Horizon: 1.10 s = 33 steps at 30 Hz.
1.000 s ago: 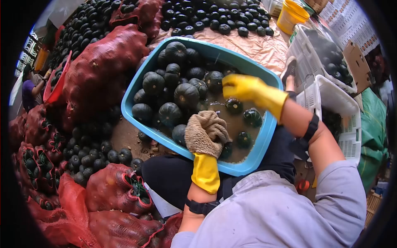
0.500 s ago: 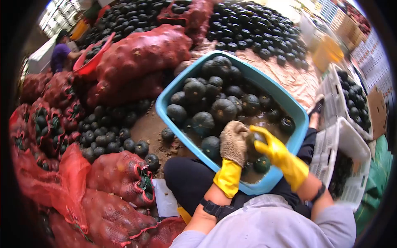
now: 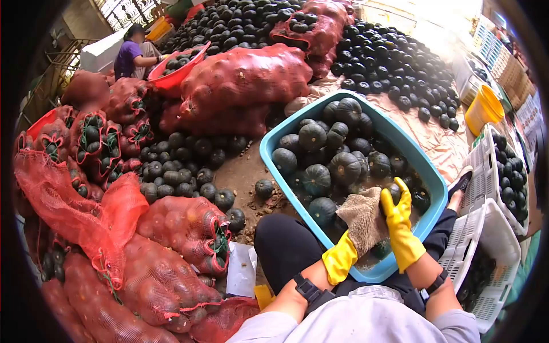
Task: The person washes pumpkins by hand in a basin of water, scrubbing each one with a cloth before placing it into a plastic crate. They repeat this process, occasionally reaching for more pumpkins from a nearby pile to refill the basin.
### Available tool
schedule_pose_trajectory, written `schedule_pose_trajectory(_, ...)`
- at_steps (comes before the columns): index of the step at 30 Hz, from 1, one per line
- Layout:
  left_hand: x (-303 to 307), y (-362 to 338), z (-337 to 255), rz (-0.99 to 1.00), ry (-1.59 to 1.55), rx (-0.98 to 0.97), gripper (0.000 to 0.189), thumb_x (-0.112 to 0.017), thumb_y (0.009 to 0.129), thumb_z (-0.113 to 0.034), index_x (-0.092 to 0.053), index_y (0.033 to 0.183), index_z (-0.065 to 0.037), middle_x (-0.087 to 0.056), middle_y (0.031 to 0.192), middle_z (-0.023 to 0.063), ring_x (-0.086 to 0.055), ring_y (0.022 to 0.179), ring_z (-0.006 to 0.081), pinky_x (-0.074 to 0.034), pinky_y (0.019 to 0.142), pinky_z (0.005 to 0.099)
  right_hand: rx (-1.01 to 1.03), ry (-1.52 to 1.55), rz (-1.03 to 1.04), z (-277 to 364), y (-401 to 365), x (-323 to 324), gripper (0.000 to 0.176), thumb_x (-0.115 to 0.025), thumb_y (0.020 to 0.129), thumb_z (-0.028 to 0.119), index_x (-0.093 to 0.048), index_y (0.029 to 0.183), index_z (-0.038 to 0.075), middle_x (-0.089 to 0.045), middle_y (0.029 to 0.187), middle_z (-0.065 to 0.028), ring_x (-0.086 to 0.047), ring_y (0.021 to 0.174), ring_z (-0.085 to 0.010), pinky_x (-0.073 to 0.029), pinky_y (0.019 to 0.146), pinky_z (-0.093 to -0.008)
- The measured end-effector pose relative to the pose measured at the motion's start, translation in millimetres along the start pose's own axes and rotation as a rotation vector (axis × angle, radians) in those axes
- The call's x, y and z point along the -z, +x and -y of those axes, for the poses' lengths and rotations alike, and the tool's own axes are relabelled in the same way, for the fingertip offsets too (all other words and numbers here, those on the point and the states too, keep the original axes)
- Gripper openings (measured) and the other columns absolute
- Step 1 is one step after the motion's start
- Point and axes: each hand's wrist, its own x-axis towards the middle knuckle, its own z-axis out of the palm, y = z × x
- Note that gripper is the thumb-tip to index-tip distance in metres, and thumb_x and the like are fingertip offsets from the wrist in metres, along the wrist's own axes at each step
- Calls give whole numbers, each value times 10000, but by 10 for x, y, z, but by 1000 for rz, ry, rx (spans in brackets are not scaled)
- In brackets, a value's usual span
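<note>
My left hand (image 3: 341, 256), in a yellow rubber glove, is covered over the fingers by a tan terry cloth (image 3: 363, 220). The cloth presses against the left side of a dark green squash (image 3: 393, 192). My right hand (image 3: 399, 220), also in a yellow glove, grips that squash from the right, its fingers pointing up and partly hiding it. Both hands are over the near right part of a blue tub (image 3: 267, 150). Murky water and many round dark squashes (image 3: 345, 167) fill the tub.
Red mesh sacks (image 3: 243, 77) of squashes lie left and behind, with loose squashes (image 3: 183, 177) between. A large squash pile (image 3: 394, 63) is at the back. White crates (image 3: 466, 228) and a yellow bucket (image 3: 483, 108) stand right. A person in purple (image 3: 127, 60) sits far left.
The view has swung left, so the tub sits further right in it. The cloth now hangs spread beside the squash rather than bunched round my left hand. My right hand's fingers have turned upward.
</note>
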Motion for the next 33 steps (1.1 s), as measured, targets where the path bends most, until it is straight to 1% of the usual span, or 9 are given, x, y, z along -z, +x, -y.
schedule_pose_trajectory(5, -136, -126, 257, -112, -301, -200, 796, -883, 726, -324, -541, 1399, -72, -655, 1233, 183, -639, 1140, 400, -513, 1005, 490, -3, -26, 597, 585, -131, 337, 544, -771, 984, 364, -634, 1400, 41, -594, 1469, -127, -564, 1355, -288, -459, 1120, -404)
schedule_pose_trajectory(11, -174, 141, 503, 134, -4, -412, 342, -674, 902, -231, -679, 1218, -100, -691, 1112, 127, -656, 1095, 359, -544, 947, 413, 307, -456, 288, 643, -383, -23, 551, -832, 883, 219, -657, 1380, 60, -675, 1280, -185, -623, 1232, -367, -468, 1111, -441)
schedule_pose_trajectory(15, -525, -58, 672, -54, -632, -120, 408, -837, 831, -256, -688, 1160, -65, -722, 1221, 138, -720, 1085, 286, -585, 900, 375, -529, 655, 225, 592, -268, 75, 508, -771, 979, 203, -598, 1448, 111, -698, 1238, -89, -676, 1060, -179, -558, 959, -338)
schedule_pose_trajectory(16, -463, -45, 516, -4, -223, 37, 409, -830, 855, -161, -657, 1207, -45, -709, 1285, 154, -725, 1112, 278, -587, 906, 350, -429, 845, 37, 344, -284, -80, 500, -731, 1021, 178, -556, 1485, 114, -685, 1230, -51, -664, 1025, -110, -559, 918, -288)
schedule_pose_trajectory(20, -300, -28, 359, -125, -354, -229, 592, -867, 727, -198, -642, 1265, -90, -700, 1254, 175, -673, 1160, 385, -544, 998, 433, 201, -290, 290, 293, -137, 221, 784, -822, 899, 272, -469, 1572, 78, -637, 1407, -227, -615, 1303, -397, -469, 1139, -450)
schedule_pose_trajectory(25, -468, -70, 717, -77, -738, -45, 416, -837, 810, -144, -689, 1190, -64, -744, 1088, 128, -731, 984, 248, -583, 898, 358, -491, 234, 684, 536, -160, 394, 741, -829, 903, 346, -507, 1549, 177, -607, 1458, -135, -604, 1331, -270, -507, 1084, -385)
schedule_pose_trajectory(28, -466, -73, 625, -170, -18, -279, 385, -794, 848, -177, -696, 1206, -71, -730, 1179, 135, -699, 1132, 322, -535, 1026, 410, -754, 792, -5, 266, -511, -57, 736, -827, 915, 336, -508, 1534, 98, -635, 1399, -141, -623, 1291, -269, -536, 1026, -387)
schedule_pose_trajectory(32, -304, -69, 457, -130, -231, -310, 549, -875, 721, -278, -695, 1203, -86, -703, 1191, 169, -656, 1155, 391, -513, 1040, 449, 186, -477, 321, 270, -228, 322, 822, -861, 848, 370, -503, 1529, 80, -597, 1429, -215, -604, 1317, -330, -494, 1097, -428)
schedule_pose_trajectory(33, -213, -82, 466, -71, -224, -325, 474, -832, 812, -256, -676, 1220, -71, -712, 1197, 167, -676, 1155, 367, -528, 1038, 447, 44, -78, 402, 422, -267, 296, 802, -857, 846, 363, -523, 1511, 66, -611, 1409, -209, -602, 1313, -343, -451, 1146, -435)
